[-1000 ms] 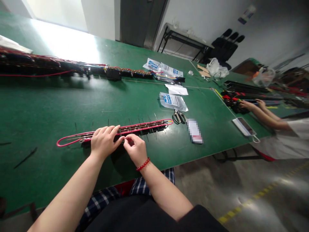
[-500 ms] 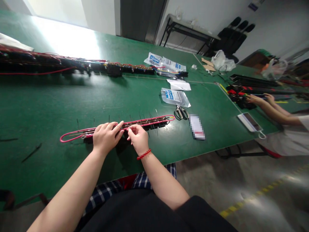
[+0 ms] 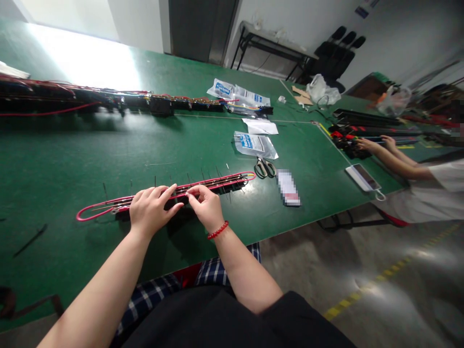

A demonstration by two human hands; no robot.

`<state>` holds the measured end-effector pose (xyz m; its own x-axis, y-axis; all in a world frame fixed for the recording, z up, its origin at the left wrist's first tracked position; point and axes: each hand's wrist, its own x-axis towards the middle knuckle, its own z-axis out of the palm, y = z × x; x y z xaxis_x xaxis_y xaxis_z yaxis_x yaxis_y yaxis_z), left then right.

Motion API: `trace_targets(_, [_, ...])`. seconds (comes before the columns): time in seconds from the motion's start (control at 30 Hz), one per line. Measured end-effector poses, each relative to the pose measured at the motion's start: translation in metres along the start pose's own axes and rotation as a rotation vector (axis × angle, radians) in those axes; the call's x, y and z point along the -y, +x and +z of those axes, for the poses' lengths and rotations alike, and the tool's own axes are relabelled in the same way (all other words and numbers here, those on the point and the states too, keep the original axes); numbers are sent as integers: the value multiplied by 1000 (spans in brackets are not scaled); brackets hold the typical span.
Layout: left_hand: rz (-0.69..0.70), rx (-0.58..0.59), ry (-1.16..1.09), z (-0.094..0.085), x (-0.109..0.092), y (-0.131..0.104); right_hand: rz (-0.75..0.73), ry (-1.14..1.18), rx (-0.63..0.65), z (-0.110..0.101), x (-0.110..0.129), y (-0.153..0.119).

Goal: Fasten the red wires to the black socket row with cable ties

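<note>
A long dark bar wrapped with red and dark wires [image 3: 232, 181] lies slantwise on the green table, thin black tie ends sticking out along it. A red wire loop extends past its left end. My left hand [image 3: 150, 210] rests over the bar's left-middle part, fingers wrapped across the wires and thumb pointing right. Just to its right, my right hand [image 3: 206, 207], with a red bead bracelet [image 3: 218, 230] at the wrist, pinches at the bar's near edge; what sits between its fingertips is too small to make out.
Scissors [image 3: 265, 167], a blurred card [image 3: 288, 187] and plastic bags [image 3: 254, 145] lie right of the bar. A long wired assembly [image 3: 161, 104] runs behind. At the right, another person's hands [image 3: 366, 146] touch dark parts near a white device [image 3: 363, 178].
The whole view has shifted, so things sit slightly further left. My right hand's fingers have drawn together into a closer pinch, beside my left thumb. My left hand stays on the bar.
</note>
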<state>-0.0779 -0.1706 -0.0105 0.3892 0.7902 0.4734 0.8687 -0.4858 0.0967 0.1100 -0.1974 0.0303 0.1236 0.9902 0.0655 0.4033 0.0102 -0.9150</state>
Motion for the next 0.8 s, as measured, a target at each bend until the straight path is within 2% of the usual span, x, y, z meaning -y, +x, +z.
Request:
trace_targets(0.17, [0,-4,-31,0,0,0,-32,80,41,13,4,4])
trace_targets(0.6, [-24,-30,-8,0,-3,5,55,206,-38,35,-6,8])
trace_targets(0.8, [-18,-38,-7,0,-2,5,83,256,22,39,-10,10])
